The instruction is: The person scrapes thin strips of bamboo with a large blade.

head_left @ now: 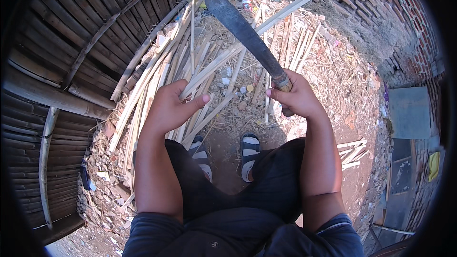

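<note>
My left hand (172, 107) is closed around the near end of a long pale bamboo strip (296, 5), its thumb stretched out to the right. The strip slants up and away to the far right. In my right hand (300, 96) is the handle of a machete (245, 31), gripped with the thumb along it. Its broad dark blade points up to the far left. From above, the blade crosses over the strip; whether they touch I cannot tell.
Many split bamboo strips (157, 78) lie on the littered ground left and ahead, with a few more (352, 153) at right. A slatted bamboo wall (52, 33) stands left, a brick wall (376, 0) far right. My sandalled feet (249, 154) are below my hands.
</note>
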`<action>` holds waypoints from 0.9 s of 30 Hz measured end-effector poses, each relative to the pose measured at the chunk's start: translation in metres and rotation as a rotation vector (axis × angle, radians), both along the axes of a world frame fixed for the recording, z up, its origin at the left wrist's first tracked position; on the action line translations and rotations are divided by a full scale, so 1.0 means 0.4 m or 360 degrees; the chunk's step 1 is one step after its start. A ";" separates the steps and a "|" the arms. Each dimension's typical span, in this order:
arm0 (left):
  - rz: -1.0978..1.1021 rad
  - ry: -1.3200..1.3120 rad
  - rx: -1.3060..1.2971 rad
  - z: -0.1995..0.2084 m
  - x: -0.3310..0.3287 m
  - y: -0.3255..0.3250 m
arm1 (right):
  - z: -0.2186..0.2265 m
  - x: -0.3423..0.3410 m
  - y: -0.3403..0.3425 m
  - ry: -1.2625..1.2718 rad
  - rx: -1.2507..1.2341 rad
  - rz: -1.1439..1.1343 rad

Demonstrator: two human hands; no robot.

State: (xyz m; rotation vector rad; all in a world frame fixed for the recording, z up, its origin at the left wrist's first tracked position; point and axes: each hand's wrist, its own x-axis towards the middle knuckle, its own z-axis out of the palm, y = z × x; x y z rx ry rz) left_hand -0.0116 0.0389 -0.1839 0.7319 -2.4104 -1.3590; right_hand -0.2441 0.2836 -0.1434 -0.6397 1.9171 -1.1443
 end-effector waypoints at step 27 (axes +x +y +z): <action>0.0062 0.0035 -0.0016 0.002 -0.002 0.002 | -0.002 0.019 -0.004 0.0131 -0.0040 0.0172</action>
